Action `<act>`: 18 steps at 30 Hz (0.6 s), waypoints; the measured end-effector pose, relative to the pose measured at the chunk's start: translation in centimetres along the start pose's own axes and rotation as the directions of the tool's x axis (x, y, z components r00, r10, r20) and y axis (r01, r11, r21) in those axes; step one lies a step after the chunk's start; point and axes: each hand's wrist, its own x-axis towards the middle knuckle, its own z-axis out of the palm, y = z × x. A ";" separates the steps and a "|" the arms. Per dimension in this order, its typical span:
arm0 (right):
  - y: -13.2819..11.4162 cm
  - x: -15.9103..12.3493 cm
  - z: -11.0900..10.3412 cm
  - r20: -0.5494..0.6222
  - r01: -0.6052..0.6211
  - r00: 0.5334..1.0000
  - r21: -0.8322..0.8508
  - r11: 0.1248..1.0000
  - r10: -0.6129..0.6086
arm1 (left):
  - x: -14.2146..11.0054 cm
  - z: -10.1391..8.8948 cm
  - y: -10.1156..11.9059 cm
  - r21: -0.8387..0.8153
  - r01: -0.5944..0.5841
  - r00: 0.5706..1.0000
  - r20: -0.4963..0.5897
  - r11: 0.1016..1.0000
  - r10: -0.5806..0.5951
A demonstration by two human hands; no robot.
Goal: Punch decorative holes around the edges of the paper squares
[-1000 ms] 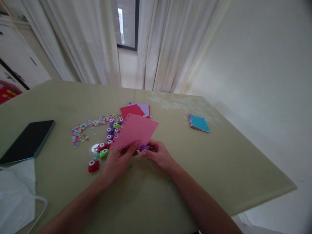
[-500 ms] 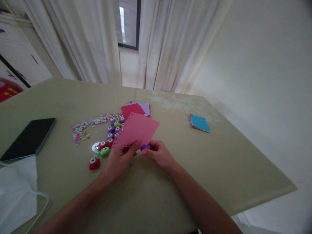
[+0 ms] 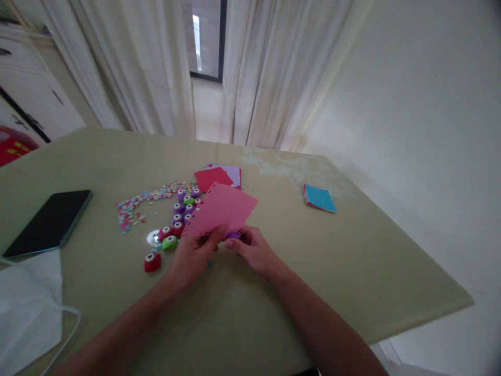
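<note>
Pink paper (image 3: 222, 210) pinched in left hand (image 3: 197, 254); purple punch (image 3: 233, 236), mostly hidden, gripped by right hand (image 3: 256, 251).

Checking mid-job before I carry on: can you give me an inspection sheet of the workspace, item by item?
Surface: pale green table, floral pattern toward the far edge.
Job's things: pink card, holes along its left edge; purple tool at its near edge.
Clutter: eye-topped tools, confetti, red card, lilac card, blue-topped stack, dark-screened device, white sheet-like item.
Hands: left hand grips the pink card; right hand grips the purple tool.
Cables: white cord by the white sheet-like item; cannot tell whether it is a cable.
Surroundings: curtains, window, white wall, cabinet.
</note>
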 end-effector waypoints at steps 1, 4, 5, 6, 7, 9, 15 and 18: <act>0.0 0.0 0.1 -0.004 0.005 1.000 -0.003 1.000 -0.005 | 0.0 0.0 0.0 -0.002 0.003 1.000 0.001 1.000 -0.003; 0.2 0.0 0.3 -0.038 0.002 0.999 0.015 1.000 -0.001 | -0.1 0.0 0.1 -0.003 0.024 1.000 -0.007 1.000 -0.024; 0.2 -0.1 0.4 -0.053 -0.005 0.999 0.029 1.000 0.006 | 0.0 0.0 0.2 -0.001 0.028 0.999 -0.015 1.000 -0.028; 0.2 -0.1 0.5 -0.065 -0.013 0.998 0.046 0.999 0.016 | 0.0 0.0 0.2 0.003 0.033 0.999 -0.016 0.999 -0.033; 0.3 -0.1 0.6 -0.069 -0.022 0.997 0.062 0.998 0.026 | 0.1 -0.1 0.2 0.008 0.036 0.999 -0.018 0.999 -0.036; 0.3 -0.1 0.5 -0.057 -0.037 0.997 0.091 0.995 0.042 | 0.2 -0.3 0.2 0.024 0.029 0.999 -0.042 0.999 -0.028; 0.3 0.5 -1.4 -0.188 -0.004 0.982 0.098 0.995 0.022 | 0.5 -0.7 0.3 0.051 0.006 0.991 -0.135 0.999 0.001; 0.4 1.0 -3.5 -0.329 0.046 0.940 -0.139 0.989 -0.090 | 0.5 -0.7 0.2 0.028 0.009 0.991 -0.134 1.000 -0.005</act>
